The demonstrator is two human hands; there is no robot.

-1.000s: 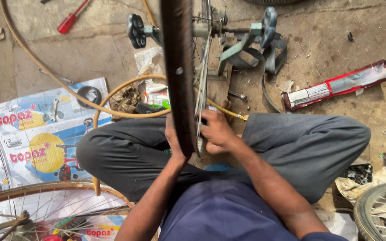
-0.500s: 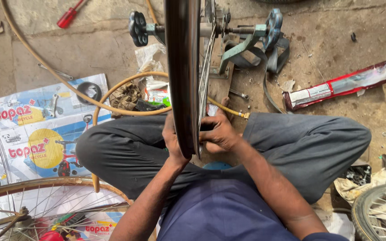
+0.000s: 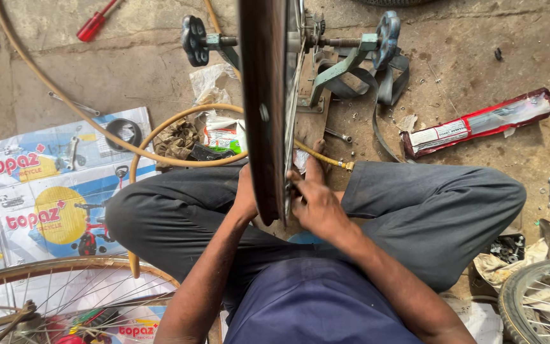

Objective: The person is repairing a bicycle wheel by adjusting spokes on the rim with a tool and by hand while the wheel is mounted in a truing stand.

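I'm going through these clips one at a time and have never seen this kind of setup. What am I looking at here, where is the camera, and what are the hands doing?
The camera sits on the person's head and looks straight down, so you see their own arms, lap and crossed legs on a concrete floor.

The dark band running up the middle is a bicycle wheel seen edge-on, mounted in a green metal stand with round knobs on each side. The left hand rests against the rim's left side. The right hand grips the right side, its fingers among the spokes; whether it holds a small tool cannot be told.

Around them lie a yellow hose, a red-handled screwdriver, a red wrapped packet, printed cardboard, and other spoked wheels at the lower left and lower right.
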